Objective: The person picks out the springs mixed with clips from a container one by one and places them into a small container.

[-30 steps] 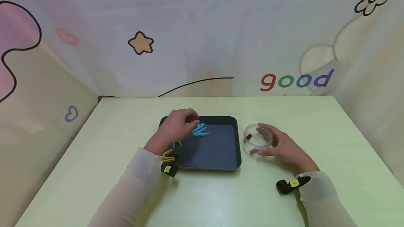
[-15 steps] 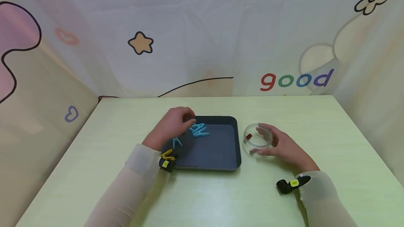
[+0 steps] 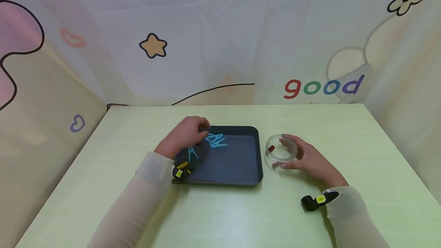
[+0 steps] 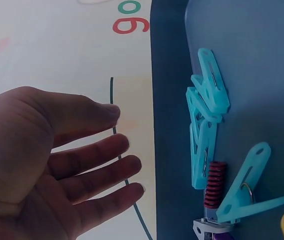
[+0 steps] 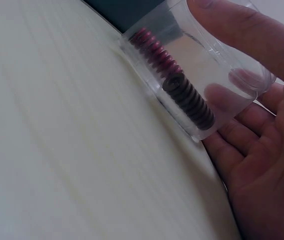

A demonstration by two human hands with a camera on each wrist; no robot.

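My left hand (image 3: 187, 131) hovers over the far left of the dark grey tray (image 3: 237, 165), its fingers loosely bent with nothing between them in the left wrist view. Below it lie several light blue plastic clips (image 3: 218, 146). A red coil spring (image 4: 215, 185) lies among them, beside a white and purple piece (image 4: 211, 227). To the right of the tray, my right hand (image 3: 311, 162) grips a clear round container (image 3: 287, 160) from its right side, thumb and fingers around the wall. Inside are a red spring (image 5: 154, 52) and a dark spring (image 5: 189, 102).
A yellow clip (image 3: 182, 165) lies at the tray's left, partly hidden by the left wrist camera (image 3: 179, 173). The pale tabletop (image 3: 241, 217) spreads around the tray, with a printed cloth (image 3: 220, 49) behind it.
My left hand has drawn back leftward over the tray, uncovering more of the blue clips. The right hand and the container have stayed in place.
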